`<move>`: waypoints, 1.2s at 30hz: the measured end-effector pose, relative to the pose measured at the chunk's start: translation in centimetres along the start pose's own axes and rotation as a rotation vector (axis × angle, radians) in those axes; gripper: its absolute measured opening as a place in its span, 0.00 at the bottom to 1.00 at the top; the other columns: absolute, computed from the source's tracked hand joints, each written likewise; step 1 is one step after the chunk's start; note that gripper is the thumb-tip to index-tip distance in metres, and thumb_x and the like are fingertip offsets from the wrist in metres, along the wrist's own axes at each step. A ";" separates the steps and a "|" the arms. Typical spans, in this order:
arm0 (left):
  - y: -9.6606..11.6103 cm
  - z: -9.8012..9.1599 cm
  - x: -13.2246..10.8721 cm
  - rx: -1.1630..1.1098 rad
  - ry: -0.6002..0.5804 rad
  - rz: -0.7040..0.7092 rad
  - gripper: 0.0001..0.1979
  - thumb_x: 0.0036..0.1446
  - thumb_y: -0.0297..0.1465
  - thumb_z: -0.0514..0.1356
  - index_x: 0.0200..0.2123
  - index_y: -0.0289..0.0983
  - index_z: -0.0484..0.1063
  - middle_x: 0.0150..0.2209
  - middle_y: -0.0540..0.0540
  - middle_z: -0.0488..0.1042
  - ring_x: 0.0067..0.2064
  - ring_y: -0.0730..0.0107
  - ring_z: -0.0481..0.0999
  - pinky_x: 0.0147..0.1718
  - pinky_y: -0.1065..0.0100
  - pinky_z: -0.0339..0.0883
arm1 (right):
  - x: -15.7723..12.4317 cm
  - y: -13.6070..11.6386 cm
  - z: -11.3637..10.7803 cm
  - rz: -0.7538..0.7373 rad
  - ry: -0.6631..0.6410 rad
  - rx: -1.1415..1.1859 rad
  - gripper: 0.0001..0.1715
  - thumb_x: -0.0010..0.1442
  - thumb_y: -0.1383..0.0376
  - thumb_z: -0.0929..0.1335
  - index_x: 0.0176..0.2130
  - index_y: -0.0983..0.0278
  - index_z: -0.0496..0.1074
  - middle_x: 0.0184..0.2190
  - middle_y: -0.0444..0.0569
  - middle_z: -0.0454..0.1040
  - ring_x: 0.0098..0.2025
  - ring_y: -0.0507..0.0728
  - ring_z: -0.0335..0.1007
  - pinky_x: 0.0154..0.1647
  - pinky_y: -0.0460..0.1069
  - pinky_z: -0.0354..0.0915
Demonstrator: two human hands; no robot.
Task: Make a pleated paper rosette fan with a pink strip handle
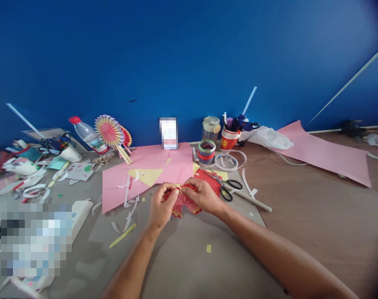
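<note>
Between my two hands is a pleated paper fan point(184, 202), pink with red and yellow zigzag edging, its folds spread downward. My left hand point(164, 202) pinches its upper left edge between thumb and fingers. My right hand point(203, 194) pinches the upper right edge, the thumbs almost meeting at the top middle. The fingers cover parts of the fan's rim. Just right of my right hand lie black-handled scissors point(229, 187), partly over red paper point(209, 178). Behind my hands is a large pink paper sheet point(117, 178) with a yellow piece point(149, 176) on it.
Finished-looking paper fans point(109, 132) stand at back left beside a bottle point(89, 136). A jar point(210, 128), a thread spool point(206, 152) and a red cup of tools point(228, 139) stand at the back. A glue stick point(259, 203) lies right; paper strips point(126, 222) lie left.
</note>
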State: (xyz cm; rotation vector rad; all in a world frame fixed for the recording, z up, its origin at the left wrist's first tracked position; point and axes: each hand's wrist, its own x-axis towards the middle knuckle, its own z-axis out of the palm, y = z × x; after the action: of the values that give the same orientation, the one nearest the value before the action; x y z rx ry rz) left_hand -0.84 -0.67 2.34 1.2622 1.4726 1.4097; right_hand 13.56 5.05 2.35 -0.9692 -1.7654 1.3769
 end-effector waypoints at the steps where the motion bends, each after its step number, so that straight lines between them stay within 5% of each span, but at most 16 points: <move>1: 0.0 0.0 0.0 0.002 -0.003 -0.001 0.06 0.53 0.34 0.59 0.28 0.37 0.67 0.26 0.51 0.68 0.28 0.73 0.66 0.30 0.72 0.62 | 0.0 0.0 0.0 -0.001 -0.006 0.003 0.05 0.52 0.65 0.64 0.27 0.65 0.67 0.21 0.40 0.64 0.24 0.48 0.56 0.23 0.43 0.54; 14: -0.2 0.0 0.2 -0.055 0.004 -0.056 0.10 0.51 0.32 0.61 0.37 0.36 0.70 0.32 0.49 0.73 0.33 0.71 0.72 0.34 0.71 0.65 | -0.2 -0.1 0.1 0.011 0.000 -0.021 0.06 0.53 0.64 0.64 0.27 0.65 0.67 0.22 0.41 0.64 0.24 0.49 0.58 0.24 0.44 0.55; 36: 0.0 0.0 0.1 0.022 0.007 -0.032 0.03 0.51 0.30 0.59 0.28 0.36 0.69 0.25 0.52 0.69 0.27 0.75 0.66 0.28 0.74 0.61 | -0.3 -0.1 0.1 -0.042 -0.056 -0.087 0.07 0.54 0.65 0.64 0.26 0.64 0.66 0.21 0.40 0.63 0.24 0.49 0.58 0.24 0.44 0.55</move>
State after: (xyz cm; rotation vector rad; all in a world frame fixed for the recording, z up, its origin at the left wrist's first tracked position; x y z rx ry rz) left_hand -0.91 -0.57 2.35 1.2435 1.5101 1.3821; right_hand 13.65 4.74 2.36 -0.9416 -1.8900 1.3222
